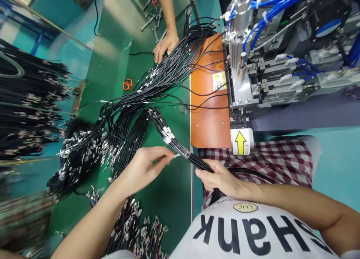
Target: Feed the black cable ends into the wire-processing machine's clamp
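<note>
A bundle of black cables (198, 162) runs across the green table's edge, with my right hand (219, 177) wrapped around it. Clear tape or film (183, 151) appears to go around this bundle, and white labels (168, 135) sit farther along it. My left hand (149, 164) is closed in a pinch beside the taped part. A thin whitish strip (176, 156) shows at its fingertips and reaches toward the bundle. Whether the strip is joined to the tape is hard to tell. The bundle's other end passes below my right hand, over my lap.
Another person's hand (168, 45) rests on a large spread of black cables (168, 73). Orange-handled scissors (127, 84) lie on the green table (112, 60). On the right stands a machine (242, 64) with an orange plate (209, 120). More cable bundles (81, 150) lie at left.
</note>
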A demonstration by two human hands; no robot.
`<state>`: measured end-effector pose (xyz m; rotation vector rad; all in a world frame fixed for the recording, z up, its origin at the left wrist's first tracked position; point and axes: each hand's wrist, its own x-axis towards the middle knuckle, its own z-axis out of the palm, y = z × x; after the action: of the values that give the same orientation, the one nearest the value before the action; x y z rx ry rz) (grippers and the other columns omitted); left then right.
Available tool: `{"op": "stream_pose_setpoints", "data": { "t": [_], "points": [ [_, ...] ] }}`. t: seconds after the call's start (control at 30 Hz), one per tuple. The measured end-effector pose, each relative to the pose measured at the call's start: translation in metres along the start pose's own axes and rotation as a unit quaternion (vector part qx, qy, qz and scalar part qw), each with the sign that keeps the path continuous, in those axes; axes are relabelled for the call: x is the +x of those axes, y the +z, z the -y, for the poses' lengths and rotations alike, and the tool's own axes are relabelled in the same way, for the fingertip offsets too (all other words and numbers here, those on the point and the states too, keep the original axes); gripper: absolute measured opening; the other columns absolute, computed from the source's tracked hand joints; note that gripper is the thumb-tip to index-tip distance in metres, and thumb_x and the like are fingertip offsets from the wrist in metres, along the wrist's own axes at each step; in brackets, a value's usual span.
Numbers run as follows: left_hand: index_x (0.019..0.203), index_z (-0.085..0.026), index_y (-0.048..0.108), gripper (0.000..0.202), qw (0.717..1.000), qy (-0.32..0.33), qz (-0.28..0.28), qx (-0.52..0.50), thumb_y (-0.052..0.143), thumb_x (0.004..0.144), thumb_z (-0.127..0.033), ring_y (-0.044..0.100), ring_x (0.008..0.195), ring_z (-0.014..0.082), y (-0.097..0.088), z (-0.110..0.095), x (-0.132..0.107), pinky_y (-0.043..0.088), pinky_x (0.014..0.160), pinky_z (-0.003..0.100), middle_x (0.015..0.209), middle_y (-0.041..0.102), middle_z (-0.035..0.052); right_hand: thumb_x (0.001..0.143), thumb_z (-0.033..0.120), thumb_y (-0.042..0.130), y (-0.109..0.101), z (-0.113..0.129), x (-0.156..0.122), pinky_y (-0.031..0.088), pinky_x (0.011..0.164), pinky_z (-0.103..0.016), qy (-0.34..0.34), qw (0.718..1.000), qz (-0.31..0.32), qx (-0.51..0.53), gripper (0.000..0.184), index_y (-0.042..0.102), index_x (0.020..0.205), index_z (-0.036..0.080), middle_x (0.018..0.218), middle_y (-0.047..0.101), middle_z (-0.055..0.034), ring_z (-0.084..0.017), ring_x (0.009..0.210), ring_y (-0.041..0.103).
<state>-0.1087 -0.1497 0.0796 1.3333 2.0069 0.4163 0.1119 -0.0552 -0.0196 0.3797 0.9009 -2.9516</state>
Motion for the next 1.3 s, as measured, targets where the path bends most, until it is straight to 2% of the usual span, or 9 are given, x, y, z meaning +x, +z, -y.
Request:
{"op": "stream_pose_setpoints", "data": {
  "t": [0.23,0.43,0.6,0.73,0.9,1.07,1.17,1.23,1.3],
  "points": [
    [0.084,-0.016,0.074,0.013,0.972,-0.008,0.016,-0.234,0.071,0.086,-0.028,0.061,0.057,0.0141,-0.004,0.029,-0.012,0.052,0.054,0.026,0.067,0.068,0.0052,0.092,0.045,0.067,-0.010,-0.002,0.003,0.025,0.043,-0.020,0.018,0.998,-0.063,0.022,0.032,0.046,0.084,0.021,0.051,0.030,0.0134,-0.004,0.042,0.024],
    [0.091,-0.017,0.077,0.011,0.936,0.229,-0.246,-0.109,0.072,0.083,-0.013,0.065,0.075,0.0155,-0.056,-0.040,0.020,0.053,0.067,0.029,0.083,0.070,0.0051,0.092,0.044,0.067,0.004,-0.012,0.011,0.026,0.045,-0.021,0.046,0.998,-0.032,-0.043,0.033,0.044,0.082,0.021,0.053,0.033,0.0125,-0.004,0.044,0.028],
    [0.087,-0.018,0.075,0.021,0.963,0.188,-0.048,-0.185,0.084,0.068,-0.018,0.070,0.082,0.0166,-0.055,-0.063,0.086,0.057,0.070,0.030,0.102,0.073,0.0047,0.092,0.047,0.066,0.008,-0.011,0.006,0.026,0.045,-0.020,0.051,0.996,-0.060,-0.045,0.035,0.043,0.085,0.022,0.053,0.031,0.0135,-0.004,0.044,0.026],
    [0.087,-0.016,0.069,0.018,0.897,0.147,-0.266,-0.322,0.079,0.077,-0.025,0.063,0.062,0.0107,-0.030,-0.019,0.068,0.053,0.060,0.025,0.087,0.070,0.0046,0.091,0.048,0.067,0.002,-0.005,0.003,0.030,0.046,-0.021,0.049,0.997,-0.056,-0.036,0.037,0.042,0.085,0.022,0.051,0.032,0.0143,-0.005,0.043,0.027],
    [0.085,-0.015,0.062,0.016,0.880,-0.019,-0.266,-0.393,0.069,0.086,-0.030,0.063,0.062,0.0116,0.013,0.041,0.031,0.050,0.056,0.025,0.080,0.067,0.0033,0.091,0.048,0.067,-0.001,-0.002,0.002,0.032,0.046,-0.021,0.039,0.998,-0.029,-0.039,0.036,0.044,0.084,0.021,0.051,0.034,0.0136,-0.004,0.043,0.030],
    [0.086,-0.016,0.066,0.006,0.821,0.153,-0.453,-0.311,0.066,0.088,-0.022,0.065,0.066,0.0130,-0.017,0.010,0.021,0.056,0.070,0.031,0.070,0.066,-0.0004,0.089,0.049,0.069,-0.002,-0.006,0.006,0.033,0.046,-0.021,0.044,0.998,-0.033,-0.028,0.037,0.045,0.086,0.022,0.050,0.035,0.0141,-0.005,0.042,0.029],
    [0.103,-0.021,0.071,0.023,0.843,0.300,-0.368,-0.251,0.075,0.082,-0.030,0.071,0.080,0.0196,-0.053,-0.037,0.031,0.059,0.064,0.033,0.104,0.072,0.0059,0.089,0.049,0.069,-0.002,-0.010,0.011,0.034,0.047,-0.022,0.046,0.998,-0.034,-0.031,0.037,0.044,0.086,0.022,0.048,0.032,0.0150,-0.005,0.041,0.027],
    [0.104,-0.022,0.071,0.047,0.942,0.212,-0.129,-0.227,0.091,0.063,-0.031,0.073,0.087,0.0221,-0.072,-0.051,0.044,0.059,0.061,0.030,0.125,0.067,0.0074,0.089,0.048,0.069,-0.002,-0.011,0.012,0.033,0.047,-0.022,0.050,0.998,-0.030,-0.028,0.036,0.045,0.087,0.022,0.048,0.031,0.0153,-0.005,0.040,0.026],
    [0.103,-0.021,0.069,0.044,0.937,0.171,-0.148,-0.268,0.088,0.066,-0.035,0.070,0.073,0.0147,-0.080,-0.042,0.055,0.050,0.048,0.021,0.115,0.070,0.0060,0.089,0.048,0.070,-0.003,-0.011,0.011,0.033,0.048,-0.022,0.051,0.998,-0.032,-0.020,0.036,0.045,0.088,0.022,0.049,0.031,0.0150,-0.005,0.041,0.026]
  ]
}}
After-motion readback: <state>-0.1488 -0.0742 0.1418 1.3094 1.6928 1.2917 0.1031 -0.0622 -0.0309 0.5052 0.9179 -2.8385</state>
